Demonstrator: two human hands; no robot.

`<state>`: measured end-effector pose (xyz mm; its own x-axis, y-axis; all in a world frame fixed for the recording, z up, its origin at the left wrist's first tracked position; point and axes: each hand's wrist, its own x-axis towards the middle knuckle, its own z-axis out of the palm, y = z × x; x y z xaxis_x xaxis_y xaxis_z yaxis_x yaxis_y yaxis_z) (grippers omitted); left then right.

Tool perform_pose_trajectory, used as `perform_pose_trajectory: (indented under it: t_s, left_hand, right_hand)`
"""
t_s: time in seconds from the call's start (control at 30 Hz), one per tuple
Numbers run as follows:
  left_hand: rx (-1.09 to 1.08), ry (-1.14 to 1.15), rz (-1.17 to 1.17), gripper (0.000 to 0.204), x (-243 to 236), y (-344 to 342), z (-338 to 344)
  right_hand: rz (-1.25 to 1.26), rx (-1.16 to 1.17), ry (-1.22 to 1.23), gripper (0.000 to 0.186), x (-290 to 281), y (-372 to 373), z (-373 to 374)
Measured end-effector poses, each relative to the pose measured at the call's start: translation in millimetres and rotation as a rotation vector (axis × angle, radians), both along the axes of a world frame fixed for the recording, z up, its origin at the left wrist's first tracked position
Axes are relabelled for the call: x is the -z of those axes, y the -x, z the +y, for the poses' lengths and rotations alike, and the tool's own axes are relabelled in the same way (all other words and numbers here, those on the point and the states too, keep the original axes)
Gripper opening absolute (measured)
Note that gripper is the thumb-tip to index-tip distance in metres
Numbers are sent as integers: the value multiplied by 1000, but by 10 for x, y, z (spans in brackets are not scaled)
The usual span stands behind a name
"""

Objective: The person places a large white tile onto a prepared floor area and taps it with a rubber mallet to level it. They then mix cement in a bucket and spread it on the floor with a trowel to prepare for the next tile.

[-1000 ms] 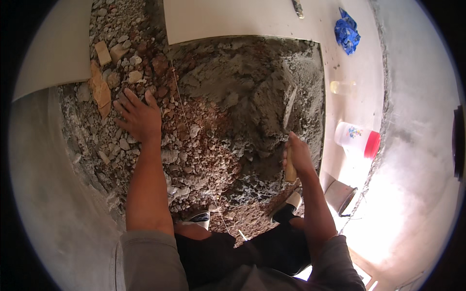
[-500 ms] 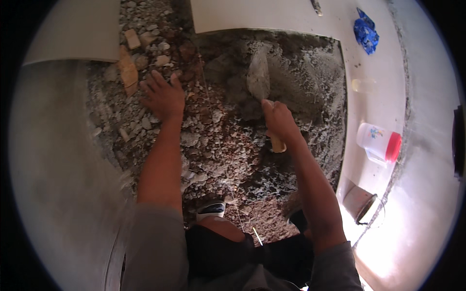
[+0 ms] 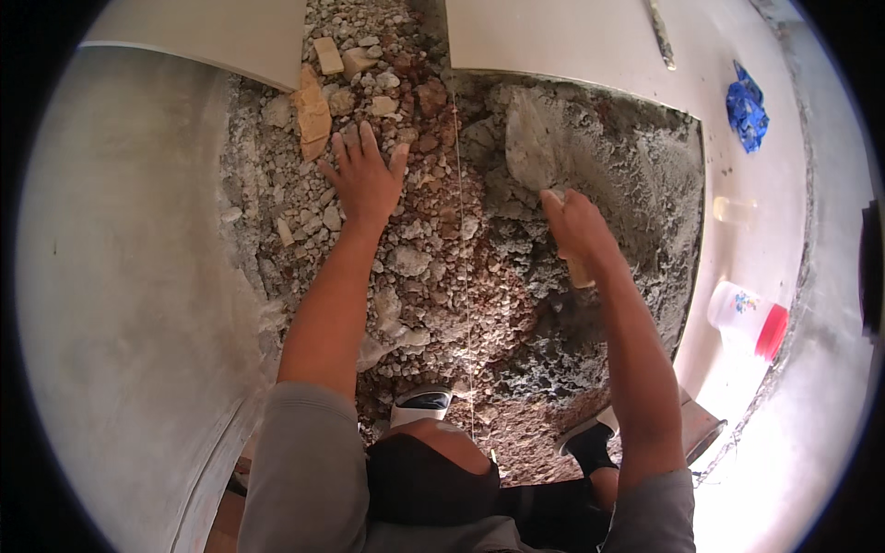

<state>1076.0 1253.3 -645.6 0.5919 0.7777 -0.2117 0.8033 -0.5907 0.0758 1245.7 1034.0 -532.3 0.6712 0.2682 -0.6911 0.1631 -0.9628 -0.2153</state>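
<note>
My left hand [image 3: 366, 178], fingers spread, rests on loose rubble [image 3: 407, 260] beside an orange broken piece [image 3: 312, 115]. My right hand [image 3: 576, 228] grips the wooden handle of a trowel [image 3: 529, 138], whose mortar-coated blade points away from me on the patch of wet grey mortar [image 3: 636, 184]. A thin string [image 3: 458, 157] runs lengthwise between my two hands over the rubble.
Pale tiles [image 3: 562, 32] border the mortar. On the right lie a dirty strip [image 3: 662, 37], blue crumpled plastic [image 3: 745, 115], a small clear container [image 3: 733, 208], a red-lidded container [image 3: 742, 318] and a metal bucket [image 3: 701, 429]. A grey surface [image 3: 138, 276] is at left.
Since a second ago the trowel has moved up and left across the mortar, its blade now lying flatter. The view has shifted, moving the surroundings rightward; my left hand stays on the rubble.
</note>
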Motion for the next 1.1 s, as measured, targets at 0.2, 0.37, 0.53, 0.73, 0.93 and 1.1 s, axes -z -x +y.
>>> perform_pose_trajectory:
  t_s: [0.2, 0.37, 0.53, 0.73, 0.93, 1.1]
  left_hand:
    - [405, -134, -166, 94, -294, -449, 128]
    - [549, -67, 17, 93, -230, -824, 277]
    - [481, -177, 106, 68, -227, -717, 549]
    - [613, -93, -266, 45, -117, -686, 498]
    - [619, -262, -58, 41, -244, -799, 240]
    - [-4, -71, -155, 36, -554, -663, 610]
  right_hand:
    - [-34, -106, -75, 56, -83, -8, -104]
    - [-85, -107, -55, 57, -2, 12, -109]
    - [-62, -76, -72, 58, 44, 6, -150]
    - [-43, -44, -87, 58, 55, 3, -138]
    - [-50, -54, -65, 58, 25, 15, -107]
    - [-25, -25, -45, 57, 17, 25, -111]
